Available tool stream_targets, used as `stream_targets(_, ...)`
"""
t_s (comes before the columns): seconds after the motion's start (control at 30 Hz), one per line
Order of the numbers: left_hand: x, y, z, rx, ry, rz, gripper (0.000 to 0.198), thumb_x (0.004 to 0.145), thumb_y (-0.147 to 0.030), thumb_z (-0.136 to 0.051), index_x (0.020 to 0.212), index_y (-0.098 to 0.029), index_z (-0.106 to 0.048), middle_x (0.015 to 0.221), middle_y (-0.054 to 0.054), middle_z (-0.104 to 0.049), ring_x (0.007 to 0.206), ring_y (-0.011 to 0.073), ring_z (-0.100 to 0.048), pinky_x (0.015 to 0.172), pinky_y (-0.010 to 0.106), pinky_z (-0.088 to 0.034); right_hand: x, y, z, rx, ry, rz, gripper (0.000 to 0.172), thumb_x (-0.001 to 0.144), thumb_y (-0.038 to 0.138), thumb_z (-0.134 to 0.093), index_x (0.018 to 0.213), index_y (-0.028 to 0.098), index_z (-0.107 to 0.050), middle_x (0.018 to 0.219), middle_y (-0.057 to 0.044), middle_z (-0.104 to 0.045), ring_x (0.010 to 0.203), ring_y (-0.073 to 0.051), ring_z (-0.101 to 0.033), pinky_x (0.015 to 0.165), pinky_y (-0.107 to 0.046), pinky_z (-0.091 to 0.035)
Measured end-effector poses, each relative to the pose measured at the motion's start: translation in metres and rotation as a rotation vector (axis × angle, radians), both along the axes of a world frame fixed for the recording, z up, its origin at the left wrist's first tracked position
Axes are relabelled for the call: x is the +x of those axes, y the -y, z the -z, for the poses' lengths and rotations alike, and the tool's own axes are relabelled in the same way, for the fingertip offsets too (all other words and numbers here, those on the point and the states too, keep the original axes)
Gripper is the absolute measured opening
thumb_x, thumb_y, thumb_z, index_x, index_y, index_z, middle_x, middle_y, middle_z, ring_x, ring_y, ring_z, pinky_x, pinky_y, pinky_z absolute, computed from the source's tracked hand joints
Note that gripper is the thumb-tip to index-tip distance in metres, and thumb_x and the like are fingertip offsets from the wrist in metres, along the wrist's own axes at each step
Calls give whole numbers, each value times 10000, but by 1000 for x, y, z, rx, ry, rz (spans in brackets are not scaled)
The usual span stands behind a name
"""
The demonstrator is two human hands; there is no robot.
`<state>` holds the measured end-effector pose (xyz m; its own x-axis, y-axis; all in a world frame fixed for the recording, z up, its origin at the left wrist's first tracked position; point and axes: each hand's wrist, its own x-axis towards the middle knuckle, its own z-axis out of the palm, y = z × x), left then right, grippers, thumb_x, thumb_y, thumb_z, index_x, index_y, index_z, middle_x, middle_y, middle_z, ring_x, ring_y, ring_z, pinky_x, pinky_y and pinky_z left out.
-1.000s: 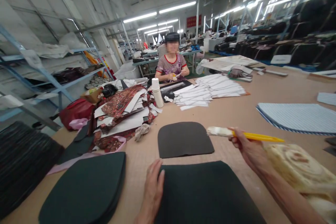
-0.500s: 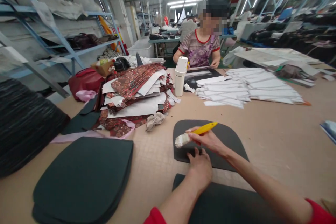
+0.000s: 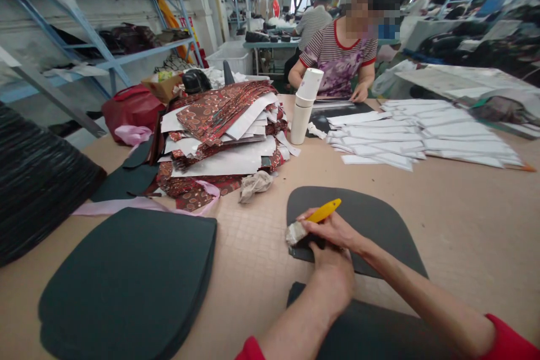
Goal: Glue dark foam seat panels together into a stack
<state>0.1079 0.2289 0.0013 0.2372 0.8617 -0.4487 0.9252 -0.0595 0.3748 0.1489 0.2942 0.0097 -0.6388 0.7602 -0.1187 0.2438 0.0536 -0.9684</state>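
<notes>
My right hand (image 3: 335, 229) is closed around a paintbrush with a yellow handle (image 3: 324, 211). The whitish bristles touch the near left corner of a dark grey curved panel (image 3: 375, 222) that lies flat on the table. On the panel's near edge rests my left hand (image 3: 333, 273), holding nothing; its thumb is stretched out, and its other fingers are partly hidden behind my right hand. Closer to me is another dark panel or stack (image 3: 375, 332), partly covered by my forearms. A stack of dark green panels (image 3: 126, 275) sits to the left.
Patterned red-brown and white pieces (image 3: 228, 124) are heaped beyond, beside a crumpled cloth (image 3: 255, 184). White cups (image 3: 302, 109) stand upright near white strips (image 3: 379, 135). A co-worker (image 3: 341, 67) sits across the table (image 3: 248, 259). A large black ribbed bundle (image 3: 37, 185) is at left.
The brush has moved down toward the panel's near left corner. My left hand has come closer under my right hand. The view has shifted slightly.
</notes>
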Motion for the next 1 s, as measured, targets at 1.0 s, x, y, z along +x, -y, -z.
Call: stream_targets(1.0,-22,0,-3,110,-46,60,464,888,-170,-246,1322,-229,-400,1467,65,-344,1224,309,-399,880,628,-444,-3,-106,16,210,-69,524,360,691,539,-555,591,197,-509,455,39,-454,434,-115,-421,457,-247,-351)
